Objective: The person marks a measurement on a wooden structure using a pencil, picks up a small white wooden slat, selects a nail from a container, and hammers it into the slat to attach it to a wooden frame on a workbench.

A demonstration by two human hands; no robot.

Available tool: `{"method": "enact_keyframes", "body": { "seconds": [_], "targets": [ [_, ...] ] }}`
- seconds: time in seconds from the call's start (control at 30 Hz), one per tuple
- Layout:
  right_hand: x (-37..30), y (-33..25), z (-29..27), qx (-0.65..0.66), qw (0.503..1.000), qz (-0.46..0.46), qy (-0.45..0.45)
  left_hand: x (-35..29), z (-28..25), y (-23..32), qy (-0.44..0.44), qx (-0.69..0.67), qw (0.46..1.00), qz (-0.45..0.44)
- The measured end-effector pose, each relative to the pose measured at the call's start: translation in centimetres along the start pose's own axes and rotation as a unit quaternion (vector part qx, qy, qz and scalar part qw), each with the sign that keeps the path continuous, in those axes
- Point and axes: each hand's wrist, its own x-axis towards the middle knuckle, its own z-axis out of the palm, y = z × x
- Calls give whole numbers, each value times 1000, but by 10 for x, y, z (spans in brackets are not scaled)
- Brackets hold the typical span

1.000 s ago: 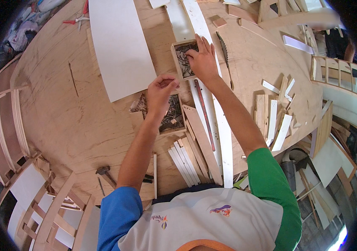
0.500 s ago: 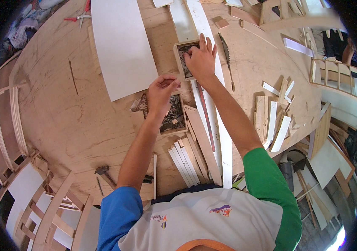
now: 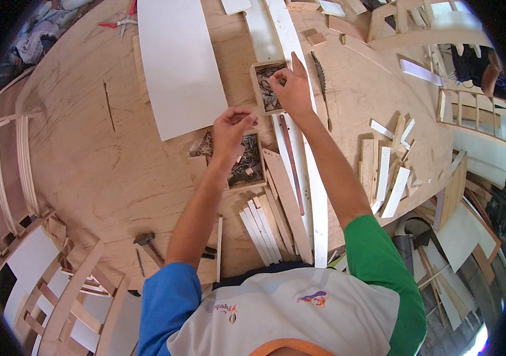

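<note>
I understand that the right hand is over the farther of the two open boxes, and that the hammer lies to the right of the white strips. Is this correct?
Not entirely: the head view shows the hammer to the left of the white strips. The right hand is indeed over the farther box.

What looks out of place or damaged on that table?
Left of the white board, a dark line marks the table, perhaps a crack; I can't be sure. Also, a pale wood chip sits among the metal bits in the nearer box, unlike the rest.
</note>
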Motion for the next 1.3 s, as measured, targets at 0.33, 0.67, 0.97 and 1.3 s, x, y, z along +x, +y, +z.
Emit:
{"method": "enact_keyframes", "body": {
  "seconds": [0.33, 0.67, 0.97, 1.3],
  "targets": [
    [-19, 0, -54, 310, 904, 243, -165, -31, 17, 29, 9, 9, 1000, 5],
    [-89, -90, -152, 616, 712, 277, -194, -125, 54, 96, -33, 44, 994, 96],
    [-161, -149, -240, 705, 631, 215, -242, -237, 93, 130, -42, 36, 990, 126],
    [-224, -193, -275, 625, 719, 166, -253, -319, 88, 120, -79, 9, 972, 219]
  ]
}}
